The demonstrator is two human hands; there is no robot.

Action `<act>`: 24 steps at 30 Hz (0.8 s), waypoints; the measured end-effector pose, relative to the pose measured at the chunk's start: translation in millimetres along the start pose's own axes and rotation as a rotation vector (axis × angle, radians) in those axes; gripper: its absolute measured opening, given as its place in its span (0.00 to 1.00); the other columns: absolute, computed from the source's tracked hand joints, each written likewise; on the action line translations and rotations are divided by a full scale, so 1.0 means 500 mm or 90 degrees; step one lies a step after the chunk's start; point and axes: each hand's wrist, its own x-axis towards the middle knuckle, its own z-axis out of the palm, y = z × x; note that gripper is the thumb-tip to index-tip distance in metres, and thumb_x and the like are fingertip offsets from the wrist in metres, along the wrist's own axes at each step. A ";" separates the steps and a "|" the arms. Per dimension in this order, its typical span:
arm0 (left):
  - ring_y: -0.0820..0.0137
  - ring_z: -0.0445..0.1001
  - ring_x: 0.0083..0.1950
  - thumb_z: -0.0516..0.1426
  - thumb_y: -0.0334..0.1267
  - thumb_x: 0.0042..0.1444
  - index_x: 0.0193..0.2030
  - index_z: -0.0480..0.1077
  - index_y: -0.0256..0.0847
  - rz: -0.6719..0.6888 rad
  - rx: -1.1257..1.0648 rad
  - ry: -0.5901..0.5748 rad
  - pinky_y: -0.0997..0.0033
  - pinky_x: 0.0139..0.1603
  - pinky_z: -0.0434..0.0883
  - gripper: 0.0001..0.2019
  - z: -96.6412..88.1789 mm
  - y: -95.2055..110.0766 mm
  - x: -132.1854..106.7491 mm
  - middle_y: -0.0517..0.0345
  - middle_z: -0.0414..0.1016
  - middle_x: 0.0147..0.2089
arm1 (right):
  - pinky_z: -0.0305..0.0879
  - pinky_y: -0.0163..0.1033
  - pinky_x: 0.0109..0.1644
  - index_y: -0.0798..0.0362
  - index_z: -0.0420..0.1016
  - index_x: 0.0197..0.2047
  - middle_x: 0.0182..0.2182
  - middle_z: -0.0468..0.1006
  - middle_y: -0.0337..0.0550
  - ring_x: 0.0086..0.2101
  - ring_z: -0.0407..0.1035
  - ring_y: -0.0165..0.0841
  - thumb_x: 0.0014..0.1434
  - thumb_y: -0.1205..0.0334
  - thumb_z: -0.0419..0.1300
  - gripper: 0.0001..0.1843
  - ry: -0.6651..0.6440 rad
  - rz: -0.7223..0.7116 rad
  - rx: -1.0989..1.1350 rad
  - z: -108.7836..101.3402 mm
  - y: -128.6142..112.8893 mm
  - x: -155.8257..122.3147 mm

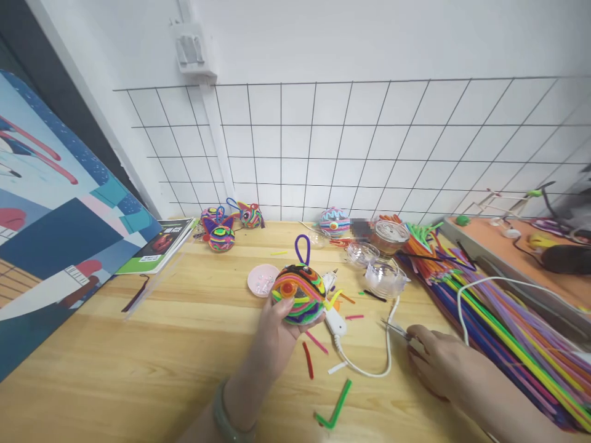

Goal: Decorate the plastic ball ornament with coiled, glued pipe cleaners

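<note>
My left hand (281,329) is closed around a fish-shaped ornament (300,295) covered in bright pipe cleaners, with an orange eye and a purple loop on top. The thumb presses on its front just below the eye. Off to the right, my right hand (431,357) grips a pair of scissors (396,330); only the silver blades show, pointing left above the table, and the fingers hide the handles. Behind the fish, a white glue gun (337,322) lies partly hidden, its cord looping toward the right hand. A pink dish (262,280) of small beads stands behind my left hand.
Pipe cleaner bundles (498,344) cover the right side, beside an orange-topped surface (517,258). Clear plastic shells (385,278) stand at the back. Finished-looking fish (220,237) sit near the wall. A bent green pipe cleaner (339,406) lies in front; a picture board (69,221) leans left.
</note>
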 end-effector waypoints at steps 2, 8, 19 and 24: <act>0.61 0.78 0.43 0.64 0.36 0.48 0.55 0.68 0.42 0.004 -0.006 0.012 0.52 0.47 0.75 0.25 0.000 0.004 0.001 0.52 0.80 0.42 | 0.63 0.41 0.31 0.53 0.72 0.37 0.28 0.80 0.51 0.30 0.76 0.43 0.57 0.67 0.49 0.11 -0.013 0.010 -0.005 0.010 0.007 -0.006; 0.56 0.78 0.46 0.64 0.39 0.47 0.52 0.70 0.43 0.034 -0.010 0.040 0.50 0.47 0.74 0.23 0.004 0.026 0.008 0.52 0.81 0.44 | 0.59 0.38 0.26 0.50 0.71 0.26 0.21 0.77 0.46 0.23 0.73 0.39 0.52 0.68 0.54 0.07 -0.043 -0.007 0.019 -0.004 0.006 0.001; 0.50 0.79 0.46 0.66 0.44 0.40 0.51 0.73 0.45 0.070 -0.111 0.005 0.66 0.36 0.78 0.27 -0.003 0.099 0.006 0.49 0.81 0.44 | 0.65 0.38 0.29 0.51 0.73 0.31 0.27 0.79 0.46 0.29 0.76 0.39 0.65 0.60 0.51 0.14 0.046 -0.075 0.026 -0.078 -0.192 0.098; 0.51 0.77 0.49 0.64 0.43 0.43 0.55 0.71 0.46 0.055 -0.135 0.003 0.66 0.38 0.78 0.28 -0.007 0.096 0.012 0.47 0.79 0.47 | 0.64 0.37 0.30 0.55 0.69 0.34 0.31 0.80 0.51 0.31 0.77 0.41 0.60 0.64 0.57 0.04 0.027 -0.076 0.058 -0.056 -0.255 0.127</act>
